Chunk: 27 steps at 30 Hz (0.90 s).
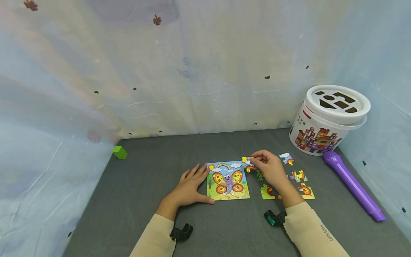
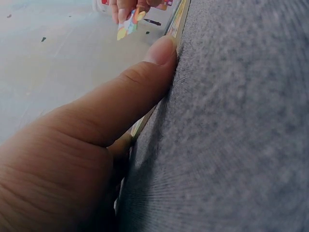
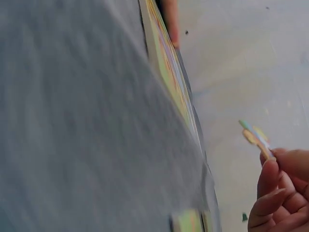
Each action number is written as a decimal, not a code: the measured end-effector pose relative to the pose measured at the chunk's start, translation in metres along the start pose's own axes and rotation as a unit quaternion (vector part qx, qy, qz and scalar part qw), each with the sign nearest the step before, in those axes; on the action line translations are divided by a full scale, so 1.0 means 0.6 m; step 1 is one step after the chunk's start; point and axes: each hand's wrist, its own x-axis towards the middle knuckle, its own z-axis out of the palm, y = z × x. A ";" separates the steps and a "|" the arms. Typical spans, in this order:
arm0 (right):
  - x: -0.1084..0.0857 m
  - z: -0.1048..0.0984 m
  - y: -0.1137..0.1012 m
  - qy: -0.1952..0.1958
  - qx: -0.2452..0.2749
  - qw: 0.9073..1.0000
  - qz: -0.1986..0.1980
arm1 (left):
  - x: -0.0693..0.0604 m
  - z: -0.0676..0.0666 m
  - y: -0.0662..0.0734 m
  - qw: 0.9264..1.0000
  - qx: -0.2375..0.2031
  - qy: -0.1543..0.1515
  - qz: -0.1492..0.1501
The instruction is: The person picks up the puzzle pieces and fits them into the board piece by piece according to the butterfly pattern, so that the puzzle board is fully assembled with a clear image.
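A square butterfly puzzle board (image 1: pixel 228 180) lies flat on the grey table. My left hand (image 1: pixel 191 186) is spread along its left side, the thumb (image 2: pixel 125 94) at its lower edge and the fingertips by its upper left corner. Between thumb and fingers my right hand (image 1: pixel 270 167) pinches a puzzle piece (image 1: pixel 247 163) with a sun and blue sky on it. In the right wrist view that piece (image 3: pixel 256 136) is held up off the table. It is near the board's upper right corner. Several loose pieces, one of them a green corner piece (image 1: pixel 267 192), lie under and around the right hand.
Right of the hand lie more pieces, among them a sky piece (image 1: pixel 287 159) and a yellow-orange one (image 1: pixel 306 191). A white bucket (image 1: pixel 321 132) with a shape-hole lid stands at the back right. Beside it lies a purple tube (image 1: pixel 354 187). A green block (image 1: pixel 120 152) sits far left.
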 end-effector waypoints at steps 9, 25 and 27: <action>-0.003 0.042 0.000 -0.021 0.017 0.999 0.030 | -0.003 -0.005 0.004 1.000 -0.004 -0.011 -0.004; -0.017 0.117 -0.004 -0.086 0.019 0.996 0.019 | -0.003 -0.006 0.005 1.000 -0.019 -0.013 0.005; -0.014 0.126 -0.007 -0.085 0.018 0.996 0.023 | -0.002 -0.006 0.005 1.000 -0.018 -0.014 0.005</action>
